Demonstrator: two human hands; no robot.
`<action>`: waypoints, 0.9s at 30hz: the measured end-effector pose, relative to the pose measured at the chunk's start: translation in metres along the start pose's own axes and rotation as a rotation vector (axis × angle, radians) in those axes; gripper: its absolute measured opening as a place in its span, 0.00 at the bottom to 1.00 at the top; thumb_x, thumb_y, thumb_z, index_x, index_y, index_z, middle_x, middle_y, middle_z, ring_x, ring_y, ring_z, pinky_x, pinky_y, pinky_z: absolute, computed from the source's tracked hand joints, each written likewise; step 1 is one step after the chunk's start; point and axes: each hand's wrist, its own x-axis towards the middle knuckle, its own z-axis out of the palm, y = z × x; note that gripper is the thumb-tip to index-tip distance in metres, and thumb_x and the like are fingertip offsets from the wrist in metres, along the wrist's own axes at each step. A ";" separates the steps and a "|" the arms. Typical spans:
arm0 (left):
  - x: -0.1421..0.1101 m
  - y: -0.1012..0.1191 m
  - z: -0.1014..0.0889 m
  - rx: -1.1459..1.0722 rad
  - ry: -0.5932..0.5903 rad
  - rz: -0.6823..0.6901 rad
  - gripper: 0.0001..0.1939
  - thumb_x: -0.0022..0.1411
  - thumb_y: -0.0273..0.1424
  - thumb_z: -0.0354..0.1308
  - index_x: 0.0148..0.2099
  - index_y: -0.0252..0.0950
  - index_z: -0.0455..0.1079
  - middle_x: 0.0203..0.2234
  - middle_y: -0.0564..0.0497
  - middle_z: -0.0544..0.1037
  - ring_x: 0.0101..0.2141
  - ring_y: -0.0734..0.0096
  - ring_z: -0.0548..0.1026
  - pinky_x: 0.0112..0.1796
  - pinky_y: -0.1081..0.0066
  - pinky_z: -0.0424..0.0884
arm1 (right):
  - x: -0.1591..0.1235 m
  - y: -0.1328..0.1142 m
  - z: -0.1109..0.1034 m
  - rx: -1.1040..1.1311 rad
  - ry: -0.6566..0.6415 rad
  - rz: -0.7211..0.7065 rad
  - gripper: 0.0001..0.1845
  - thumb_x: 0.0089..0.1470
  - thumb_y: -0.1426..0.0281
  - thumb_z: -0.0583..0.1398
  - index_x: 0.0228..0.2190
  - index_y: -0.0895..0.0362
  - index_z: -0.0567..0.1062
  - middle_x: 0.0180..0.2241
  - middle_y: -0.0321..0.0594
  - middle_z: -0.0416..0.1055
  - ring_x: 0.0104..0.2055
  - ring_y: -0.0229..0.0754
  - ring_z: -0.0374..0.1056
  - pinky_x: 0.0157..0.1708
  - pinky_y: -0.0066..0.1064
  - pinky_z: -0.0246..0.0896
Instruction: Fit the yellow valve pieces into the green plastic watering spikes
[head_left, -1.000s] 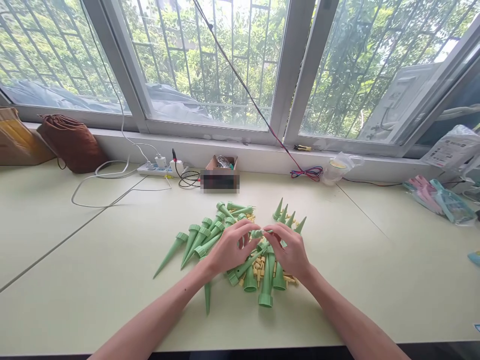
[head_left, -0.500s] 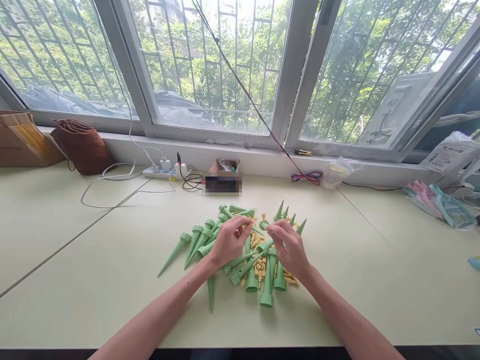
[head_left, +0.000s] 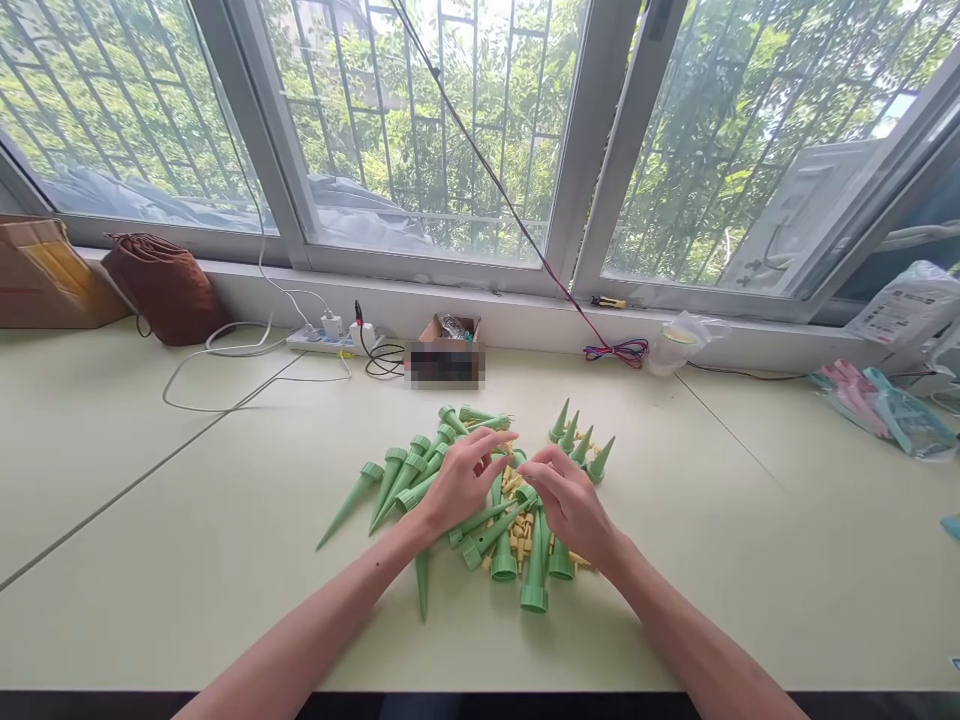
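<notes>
My left hand (head_left: 466,482) is over the middle of a pile of green plastic spikes, index finger stretched out and thumb apart from it. Facing it, my right hand (head_left: 571,497) has its fingers pressed together; what they hold, if anything, is hidden. A bit of green plastic shows between the fingertips of both hands. Under and around them lie green spikes with ribbed caps (head_left: 534,598) and many small yellow plastic pieces (head_left: 520,530). Left of my left hand, more spikes (head_left: 352,505) lie fanned out. Several spikes (head_left: 601,459) stand point up beyond my right hand.
Along the back of the pale table (head_left: 225,560) are a brown bag (head_left: 161,290), a power strip (head_left: 330,342) with cables, a small open box (head_left: 450,340), a coiled cable (head_left: 616,352) and a clear plastic bag (head_left: 675,345). Pink and teal packets (head_left: 885,405) lie at the right.
My right fingertips have moved slightly left and down, towards my left hand. My left index finger has stretched out from the thumb. A yellow piece that showed between the hands is now hidden.
</notes>
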 end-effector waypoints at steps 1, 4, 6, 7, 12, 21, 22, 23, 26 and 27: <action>0.000 -0.001 0.000 0.003 -0.006 0.014 0.12 0.68 0.30 0.55 0.52 0.41 0.74 0.39 0.49 0.76 0.31 0.73 0.73 0.29 0.74 0.72 | 0.000 -0.001 0.000 0.000 0.000 0.004 0.13 0.66 0.77 0.50 0.45 0.52 0.70 0.35 0.39 0.63 0.29 0.36 0.61 0.27 0.28 0.59; 0.000 -0.003 0.001 0.009 -0.007 0.044 0.09 0.68 0.28 0.55 0.45 0.38 0.77 0.35 0.50 0.77 0.33 0.72 0.74 0.30 0.74 0.72 | 0.000 -0.002 0.001 0.021 0.042 0.034 0.12 0.66 0.76 0.52 0.47 0.51 0.70 0.36 0.39 0.66 0.28 0.36 0.61 0.26 0.27 0.60; -0.001 -0.004 0.001 0.012 -0.005 0.054 0.08 0.67 0.28 0.56 0.44 0.38 0.77 0.34 0.50 0.78 0.32 0.72 0.75 0.30 0.74 0.72 | 0.000 -0.002 0.001 0.046 0.081 0.065 0.12 0.65 0.75 0.53 0.48 0.51 0.69 0.36 0.39 0.67 0.28 0.35 0.63 0.26 0.27 0.61; -0.001 -0.005 0.002 0.015 -0.001 0.059 0.08 0.67 0.28 0.56 0.44 0.38 0.77 0.34 0.51 0.78 0.32 0.72 0.75 0.31 0.74 0.71 | 0.000 -0.002 0.002 0.055 0.096 0.077 0.12 0.65 0.75 0.54 0.48 0.51 0.69 0.36 0.39 0.68 0.28 0.35 0.63 0.26 0.27 0.61; -0.001 -0.004 0.001 0.028 0.023 0.084 0.07 0.66 0.26 0.57 0.42 0.38 0.77 0.33 0.52 0.79 0.29 0.75 0.73 0.30 0.74 0.71 | 0.000 -0.001 0.002 0.064 0.131 0.075 0.10 0.64 0.75 0.56 0.45 0.52 0.69 0.35 0.38 0.68 0.28 0.35 0.65 0.26 0.27 0.63; -0.001 -0.001 0.002 0.012 0.044 0.101 0.07 0.66 0.26 0.57 0.41 0.37 0.77 0.33 0.51 0.79 0.29 0.75 0.74 0.30 0.75 0.72 | 0.001 -0.003 0.002 0.051 0.145 0.061 0.08 0.63 0.76 0.56 0.43 0.53 0.70 0.34 0.38 0.69 0.27 0.35 0.65 0.25 0.26 0.63; -0.001 -0.001 0.002 0.010 0.043 0.099 0.07 0.66 0.26 0.57 0.41 0.37 0.76 0.33 0.51 0.79 0.30 0.75 0.74 0.30 0.75 0.72 | 0.001 -0.003 0.002 0.049 0.146 0.061 0.08 0.63 0.76 0.56 0.43 0.53 0.70 0.34 0.38 0.69 0.27 0.34 0.65 0.25 0.26 0.63; -0.001 -0.001 0.002 0.009 0.041 0.099 0.06 0.66 0.26 0.57 0.41 0.37 0.76 0.33 0.51 0.79 0.30 0.75 0.74 0.30 0.75 0.72 | 0.001 -0.002 0.002 0.046 0.147 0.060 0.08 0.63 0.76 0.56 0.43 0.53 0.70 0.34 0.38 0.69 0.27 0.34 0.65 0.25 0.26 0.63; -0.001 -0.001 0.002 0.021 0.034 0.103 0.06 0.66 0.27 0.57 0.42 0.37 0.76 0.33 0.51 0.79 0.29 0.74 0.74 0.30 0.74 0.72 | 0.002 -0.003 0.001 0.031 0.146 0.053 0.07 0.64 0.75 0.56 0.43 0.53 0.70 0.35 0.38 0.69 0.26 0.33 0.64 0.24 0.26 0.61; -0.001 -0.001 0.002 0.033 0.030 0.104 0.06 0.66 0.27 0.57 0.42 0.37 0.76 0.33 0.51 0.79 0.29 0.74 0.74 0.30 0.74 0.71 | 0.003 -0.004 0.000 0.027 0.146 0.050 0.07 0.64 0.74 0.56 0.43 0.54 0.71 0.34 0.38 0.69 0.26 0.33 0.63 0.23 0.26 0.61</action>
